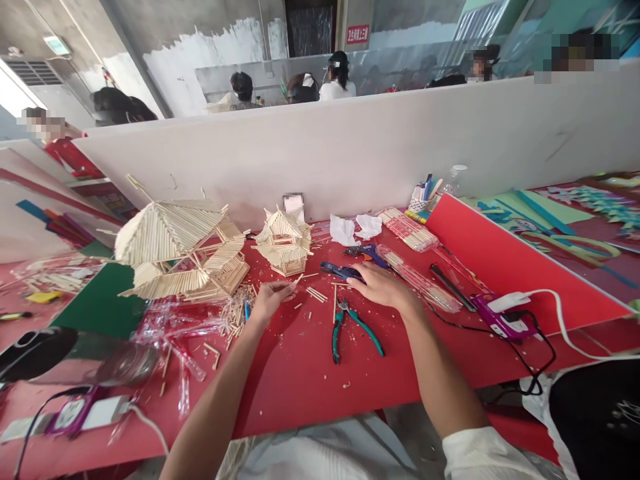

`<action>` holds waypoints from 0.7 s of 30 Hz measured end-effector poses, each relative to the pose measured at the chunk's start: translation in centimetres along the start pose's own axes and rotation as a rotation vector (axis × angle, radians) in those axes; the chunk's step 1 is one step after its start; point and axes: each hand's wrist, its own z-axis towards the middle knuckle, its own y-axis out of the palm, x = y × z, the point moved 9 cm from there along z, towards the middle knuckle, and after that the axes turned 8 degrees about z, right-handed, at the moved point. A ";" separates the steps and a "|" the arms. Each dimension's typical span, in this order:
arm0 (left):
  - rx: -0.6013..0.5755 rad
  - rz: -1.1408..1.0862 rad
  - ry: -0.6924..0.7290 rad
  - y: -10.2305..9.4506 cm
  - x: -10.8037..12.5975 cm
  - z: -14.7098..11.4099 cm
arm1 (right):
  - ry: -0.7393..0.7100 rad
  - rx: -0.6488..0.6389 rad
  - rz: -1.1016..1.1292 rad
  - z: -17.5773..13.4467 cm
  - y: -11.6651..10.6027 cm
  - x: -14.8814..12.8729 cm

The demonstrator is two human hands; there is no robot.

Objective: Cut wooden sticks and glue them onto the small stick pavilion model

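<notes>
My left hand pinches a short wooden stick between thumb and fingertips. In front of it stands a small two-tiered pavilion model made of sticks. My right hand has its fingers on a dark blue hand tool, whose exact kind is hard to make out. Below that hand, green-handled cutting pliers lie with their handles spread. A few cut sticks rest between my hands. To the left is a larger stick pavilion with a wide sloping roof.
Packs of sticks and a blue tool lie at right, near a purple power strip with cables. A pen holder stands by the white partition. Plastic wrappers and a dark-capped bottle lie left.
</notes>
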 end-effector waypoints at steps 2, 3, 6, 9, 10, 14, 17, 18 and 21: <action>0.020 -0.023 0.007 0.3 -0.1 0.0 | -0.033 -0.034 0.137 -0.6 0.2 -0.5; 0.031 -0.036 0.010 0.5 -0.1 0.0 | -0.035 -0.050 0.183 -0.7 0.3 -0.9; 0.069 -0.068 0.015 1.0 -0.1 -0.1 | -0.034 -0.103 0.250 -1.0 1.2 -2.3; 0.103 -0.086 0.020 1.2 0.1 -0.2 | -0.059 -0.145 0.264 -0.9 2.0 -3.9; 0.109 -0.091 0.019 1.2 0.1 -0.3 | -0.071 -0.157 0.268 -0.9 2.2 -4.4; 0.108 -0.108 -0.004 1.3 0.2 -0.4 | -0.096 -0.167 0.283 -0.7 2.8 -5.8; 0.112 -0.114 -0.030 1.4 0.2 -0.5 | -0.089 -0.151 0.293 -0.7 2.9 -6.1; 0.112 -0.114 -0.037 1.5 0.1 -0.5 | -0.090 -0.151 0.294 -0.7 3.0 -6.2; 0.110 -0.117 -0.046 1.5 0.1 -0.5 | -0.100 -0.143 0.279 -0.7 3.1 -6.4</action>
